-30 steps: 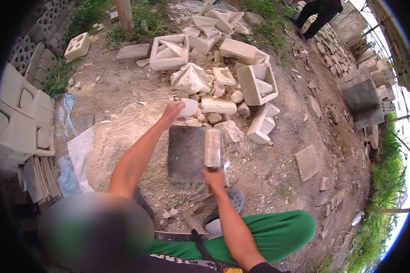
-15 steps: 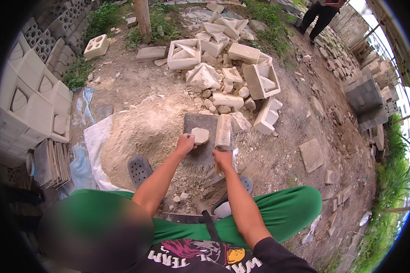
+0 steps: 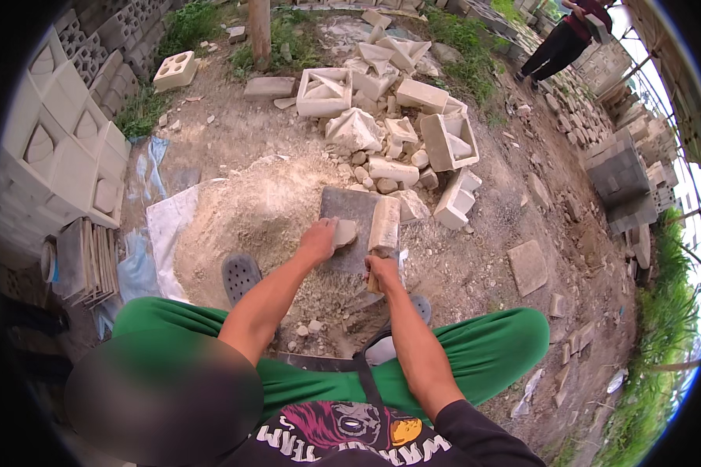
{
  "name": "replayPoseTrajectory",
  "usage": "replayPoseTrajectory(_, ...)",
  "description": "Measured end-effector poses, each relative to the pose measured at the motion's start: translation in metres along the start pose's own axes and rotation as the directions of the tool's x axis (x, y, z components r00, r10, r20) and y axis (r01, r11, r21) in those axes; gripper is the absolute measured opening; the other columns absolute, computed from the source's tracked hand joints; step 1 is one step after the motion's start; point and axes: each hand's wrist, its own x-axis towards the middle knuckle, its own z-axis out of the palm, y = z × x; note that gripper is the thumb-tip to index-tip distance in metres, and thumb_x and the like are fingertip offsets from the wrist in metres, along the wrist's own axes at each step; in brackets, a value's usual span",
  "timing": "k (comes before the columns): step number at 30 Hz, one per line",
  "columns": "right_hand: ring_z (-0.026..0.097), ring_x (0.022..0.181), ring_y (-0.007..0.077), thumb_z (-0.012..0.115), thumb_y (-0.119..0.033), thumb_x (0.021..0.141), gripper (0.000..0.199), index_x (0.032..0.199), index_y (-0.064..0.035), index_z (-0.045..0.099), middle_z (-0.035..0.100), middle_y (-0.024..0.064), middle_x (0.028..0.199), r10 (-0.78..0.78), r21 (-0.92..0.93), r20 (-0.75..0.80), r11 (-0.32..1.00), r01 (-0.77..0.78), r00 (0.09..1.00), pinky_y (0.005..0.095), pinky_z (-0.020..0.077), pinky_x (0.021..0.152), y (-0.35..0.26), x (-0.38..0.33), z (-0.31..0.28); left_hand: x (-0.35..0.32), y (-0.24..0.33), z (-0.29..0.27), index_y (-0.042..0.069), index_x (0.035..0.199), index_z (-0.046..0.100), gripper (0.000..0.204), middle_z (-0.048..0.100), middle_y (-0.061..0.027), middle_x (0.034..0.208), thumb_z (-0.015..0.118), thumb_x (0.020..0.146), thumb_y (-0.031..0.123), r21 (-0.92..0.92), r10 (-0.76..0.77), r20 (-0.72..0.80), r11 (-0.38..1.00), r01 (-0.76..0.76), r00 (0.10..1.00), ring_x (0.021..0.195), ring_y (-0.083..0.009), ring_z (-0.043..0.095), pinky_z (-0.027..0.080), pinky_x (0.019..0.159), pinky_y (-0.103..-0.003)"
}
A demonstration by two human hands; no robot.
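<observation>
My left hand (image 3: 318, 240) grips a pale broken chunk of block (image 3: 345, 233) and keeps it on a dark flat slab (image 3: 339, 204) between my feet. My right hand (image 3: 382, 272) is closed round the short handle of a dusty wooden mallet (image 3: 385, 223). Its thick pale head points away from me along the slab's right side, beside the chunk. Whether the mallet head rests on the slab, I cannot tell. Left of the slab lies a mound of pale crushed powder (image 3: 241, 206) on a white sheet (image 3: 163, 241).
Broken pale blocks (image 3: 354, 128) are heaped beyond the slab. Decorative blocks (image 3: 62, 148) are stacked at the left, near leaning boards (image 3: 93, 265). Grey blocks (image 3: 619, 175) stand at the right. A person in dark trousers (image 3: 554, 53) stands at the far right. A wooden post (image 3: 259, 35) rises behind.
My left hand has shifted farther over the chunk, covering more of it. The mallet stays almost in place. The standing person now shows a block-like thing in hand. The view has shifted slightly.
</observation>
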Motion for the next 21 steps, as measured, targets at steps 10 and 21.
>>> replayPoseTrajectory(10,0.06,0.046,0.02,0.073,-0.014,0.076,0.021,0.074,0.0031,0.063,0.059,0.0079,0.059,-0.248,-0.102,0.057,0.962,0.253,0.967,0.0343,0.0486,0.043,-0.039,-0.025,0.03,-0.03,-0.01,0.019,-0.002,0.139,0.044,0.063,0.055,-0.0191,0.121,0.064,0.08,0.003,-0.07,-0.05,-0.14,0.997,0.041,0.989,0.107,-0.0367,0.061,0.054,0.087,-0.045)
replayPoseTrajectory(21,0.059,0.046,0.019,0.073,-0.015,0.075,0.022,0.082,0.0035,0.064,0.059,0.0073,0.061,0.003,-0.301,0.112,0.953,0.031,0.994,0.0336,0.0481,0.043,-0.036,-0.013,0.018,-0.026,-0.003,0.015,-0.004,0.137,0.045,0.045,0.057,-0.0219,0.119,0.05,0.093,0.005,-0.029,-0.123,-0.056,0.992,0.121,0.991,0.099,-0.0391,0.065,0.055,0.08,-0.048)
